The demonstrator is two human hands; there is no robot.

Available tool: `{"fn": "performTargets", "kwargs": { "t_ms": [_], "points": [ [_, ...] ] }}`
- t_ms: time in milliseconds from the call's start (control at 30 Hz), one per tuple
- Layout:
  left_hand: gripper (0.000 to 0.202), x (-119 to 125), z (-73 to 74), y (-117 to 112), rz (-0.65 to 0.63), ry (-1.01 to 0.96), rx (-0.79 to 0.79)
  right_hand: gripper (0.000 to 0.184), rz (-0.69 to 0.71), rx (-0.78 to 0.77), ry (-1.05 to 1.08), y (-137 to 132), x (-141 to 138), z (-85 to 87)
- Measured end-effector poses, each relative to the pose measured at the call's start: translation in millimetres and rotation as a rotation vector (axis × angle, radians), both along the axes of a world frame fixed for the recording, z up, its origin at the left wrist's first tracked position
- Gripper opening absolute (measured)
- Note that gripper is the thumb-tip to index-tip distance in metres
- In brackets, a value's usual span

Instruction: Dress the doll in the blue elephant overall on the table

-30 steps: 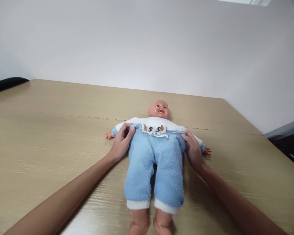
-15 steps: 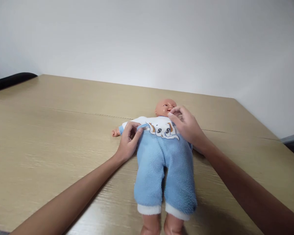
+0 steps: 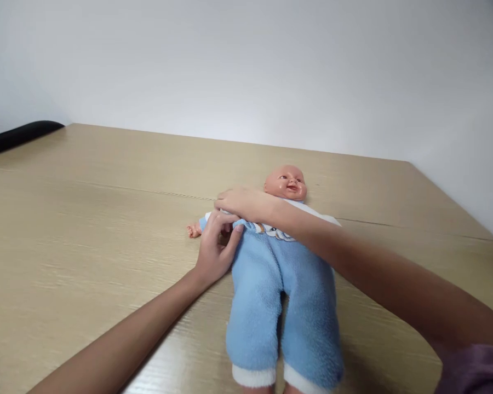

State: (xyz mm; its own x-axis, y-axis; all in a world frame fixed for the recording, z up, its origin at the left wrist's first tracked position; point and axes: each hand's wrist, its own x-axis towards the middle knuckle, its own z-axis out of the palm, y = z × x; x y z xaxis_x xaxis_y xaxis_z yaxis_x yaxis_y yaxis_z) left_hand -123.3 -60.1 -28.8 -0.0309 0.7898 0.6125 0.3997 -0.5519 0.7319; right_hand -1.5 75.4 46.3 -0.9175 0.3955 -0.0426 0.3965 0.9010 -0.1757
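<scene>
- On the tabletop (image 3: 107, 284), in front of the person, a doll (image 3: 277, 260) lies face up, its bare head toward the wall (image 3: 246, 65).
- The left hand (image 3: 219, 243) pinches the waist edge of the doll's fuzzy blue trousers (image 3: 308, 306) between thumb and fingers.
- The right hand (image 3: 244, 203) lies across the doll's chest, just beside the left; from here I can't tell whether its fingers grip anything.
- A purple sleeve (image 3: 479, 369) shows at that arm's elbow.

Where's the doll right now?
In the head view, the doll lies face up on the table, just right of centre, the left hand at its side.
</scene>
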Motion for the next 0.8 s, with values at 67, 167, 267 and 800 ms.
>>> {"fn": "performTargets", "kwargs": {
  "t_ms": [67, 167, 267, 800],
  "points": [
    [0.011, 0.6, 0.1, -0.7, 0.010, -0.009, -0.017, 0.016, 0.004, 0.049, -0.017, -3.8, 0.4, 0.1],
    [0.013, 1.7, -0.5, -1.9, 0.014, -0.047, -0.059, 0.015, -0.047, 0.098, 0.079, -8.1, 13.6, 6.1],
    [0.014, 1.9, -3.7, -3.1, 0.018, -0.051, -0.088, 0.023, -0.207, 0.030, 0.333, -10.1, 32.4, 10.0],
    [0.021, 13.6, -6.5, 2.4, -0.005, -0.367, -0.005, 0.049, -0.363, -0.378, 0.598, -4.6, 69.3, -0.2]
  ]
}}
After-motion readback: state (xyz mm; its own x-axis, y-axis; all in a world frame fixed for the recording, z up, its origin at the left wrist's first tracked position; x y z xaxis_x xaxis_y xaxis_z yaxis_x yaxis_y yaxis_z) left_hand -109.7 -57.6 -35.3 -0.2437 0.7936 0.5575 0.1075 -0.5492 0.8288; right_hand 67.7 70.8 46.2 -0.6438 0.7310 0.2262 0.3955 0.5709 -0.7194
